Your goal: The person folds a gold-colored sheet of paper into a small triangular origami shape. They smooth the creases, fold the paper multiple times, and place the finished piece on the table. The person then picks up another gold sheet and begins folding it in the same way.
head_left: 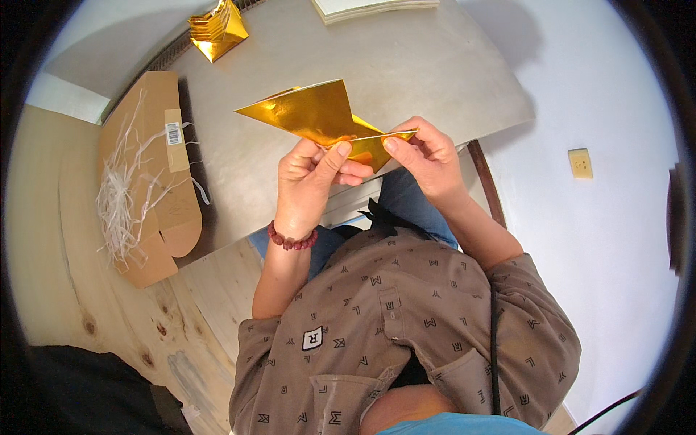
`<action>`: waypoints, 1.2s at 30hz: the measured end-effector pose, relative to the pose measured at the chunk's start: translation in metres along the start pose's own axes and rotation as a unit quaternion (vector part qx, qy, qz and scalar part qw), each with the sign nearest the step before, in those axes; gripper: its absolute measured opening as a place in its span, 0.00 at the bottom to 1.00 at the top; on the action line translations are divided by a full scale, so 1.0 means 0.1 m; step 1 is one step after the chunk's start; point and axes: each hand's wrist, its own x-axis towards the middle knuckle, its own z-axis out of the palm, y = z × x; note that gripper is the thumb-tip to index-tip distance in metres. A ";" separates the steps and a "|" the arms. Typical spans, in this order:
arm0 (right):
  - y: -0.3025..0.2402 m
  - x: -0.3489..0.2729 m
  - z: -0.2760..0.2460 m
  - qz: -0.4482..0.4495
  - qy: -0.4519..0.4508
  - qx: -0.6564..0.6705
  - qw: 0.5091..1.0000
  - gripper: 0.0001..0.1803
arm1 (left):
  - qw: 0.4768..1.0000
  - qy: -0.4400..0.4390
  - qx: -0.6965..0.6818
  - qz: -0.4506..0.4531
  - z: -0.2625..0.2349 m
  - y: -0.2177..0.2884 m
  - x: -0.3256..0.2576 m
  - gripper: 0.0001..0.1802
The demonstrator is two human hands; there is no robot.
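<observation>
A shiny gold sheet of foil paper, partly folded, is held up between my two hands above the near edge of the table. My left hand pinches its lower middle, thumb on top and fingers beneath. The fingers of my right hand close on a narrow folded strip at its right end, where a pale edge shows. A wide gold flap stands out to the upper left. Part of the paper under my fingers is hidden.
On the grey table, a stack of folded gold paper pieces stands at the far left, and a pad of white sheets lies at the back. A cardboard box with white string strands sits left. A wall socket is at right.
</observation>
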 end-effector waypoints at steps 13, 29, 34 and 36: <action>0.08 0.02 0.00 0.008 0.013 0.049 0.999 0.07 | 1.000 0.024 0.019 -0.006 0.03 -0.02 0.00 0.11; 0.09 0.02 -0.07 0.003 0.011 0.036 0.999 0.08 | 0.999 0.013 0.034 0.000 0.00 -0.02 0.01 0.11; 0.10 0.02 -0.08 -0.008 0.015 0.033 0.999 0.09 | 0.999 0.017 0.035 0.002 0.03 -0.02 0.01 0.11; 0.10 0.02 -0.09 0.001 0.017 0.033 0.999 0.09 | 0.998 0.028 0.048 0.003 0.05 -0.01 0.00 0.11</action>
